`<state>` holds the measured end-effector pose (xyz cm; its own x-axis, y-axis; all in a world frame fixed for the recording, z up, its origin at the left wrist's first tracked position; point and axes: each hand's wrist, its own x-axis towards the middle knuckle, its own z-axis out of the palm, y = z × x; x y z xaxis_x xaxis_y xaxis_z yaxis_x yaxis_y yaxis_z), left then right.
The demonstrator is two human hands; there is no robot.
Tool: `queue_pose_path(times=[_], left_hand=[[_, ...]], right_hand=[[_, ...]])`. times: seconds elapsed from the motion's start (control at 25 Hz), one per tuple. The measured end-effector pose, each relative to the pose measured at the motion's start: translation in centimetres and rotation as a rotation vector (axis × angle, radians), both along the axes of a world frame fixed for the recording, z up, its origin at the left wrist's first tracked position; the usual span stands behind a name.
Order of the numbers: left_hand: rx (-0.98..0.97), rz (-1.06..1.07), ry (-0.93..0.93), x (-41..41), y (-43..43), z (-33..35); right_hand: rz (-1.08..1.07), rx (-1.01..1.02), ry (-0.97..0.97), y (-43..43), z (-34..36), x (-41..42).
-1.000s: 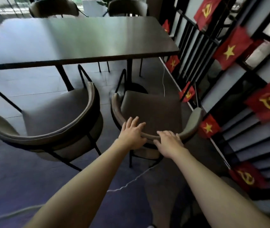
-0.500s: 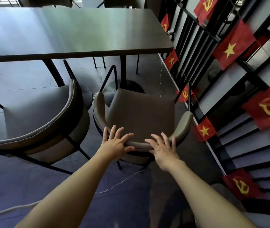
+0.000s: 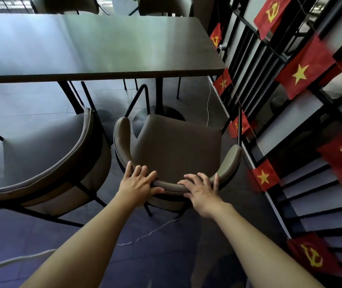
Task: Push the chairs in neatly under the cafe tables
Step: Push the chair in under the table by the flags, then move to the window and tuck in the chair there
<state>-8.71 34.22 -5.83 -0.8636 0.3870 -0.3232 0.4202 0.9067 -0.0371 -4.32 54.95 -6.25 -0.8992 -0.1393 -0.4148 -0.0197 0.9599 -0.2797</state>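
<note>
Both hands, left hand (image 3: 137, 182) and right hand (image 3: 202, 190), press flat and unclenched on the chair (image 3: 174, 146) backrest; it has slid toward 12 o'clock, nearing the table (image 3: 103, 44).

Bare forearms, sleeveless, no jewellery.

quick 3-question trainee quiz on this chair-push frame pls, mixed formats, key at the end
1. True or false: both hands rest on the curved backrest of the right-hand chair.
2. Multiple choice: where is that chair's seat relative to the table? A) fully under the top B) mostly out in front of the table edge C) on the far side of the table
3. Short answer: what hangs along the railing on the right?

Key
1. True: the left hand and right hand lie on the backrest, fingers spread.
2. B.
3. Red flags with yellow emblems.
</note>
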Motion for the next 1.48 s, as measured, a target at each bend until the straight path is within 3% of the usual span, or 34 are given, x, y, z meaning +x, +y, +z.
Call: queue_pose_path(times=[0.28, 0.52, 0.68, 0.88, 1.24, 1.48], left_hand=[[-0.021, -0.002, -0.061, -0.2, 0.2, 0.6], [0.121, 0.210, -0.259, -1.0, 1.7, 4.0], [0.366, 0.381, -0.159, -3.0, 6.0, 10.6], [0.591, 0.423, -0.012, -7.3, 13.4, 19.2], [0.647, 0.379, 0.195, -19.1, 24.3, 31.2], [0.891, 0.424, 0.249, -27.0, 30.8, 34.3]], right_hand=[[-0.006, 0.017, -0.027, 0.0, 0.2, -0.1], [-0.098, -0.121, -0.057, 0.6, 4.5, -0.7], [-0.201, -0.199, 0.060, 3.5, 11.5, -2.4], [-0.254, -0.215, 0.240, 8.7, 20.2, -5.7], [-0.316, -0.303, 0.377, 19.5, 31.3, -16.8], [-0.354, -0.483, 0.436, 26.6, 35.1, -25.2]])
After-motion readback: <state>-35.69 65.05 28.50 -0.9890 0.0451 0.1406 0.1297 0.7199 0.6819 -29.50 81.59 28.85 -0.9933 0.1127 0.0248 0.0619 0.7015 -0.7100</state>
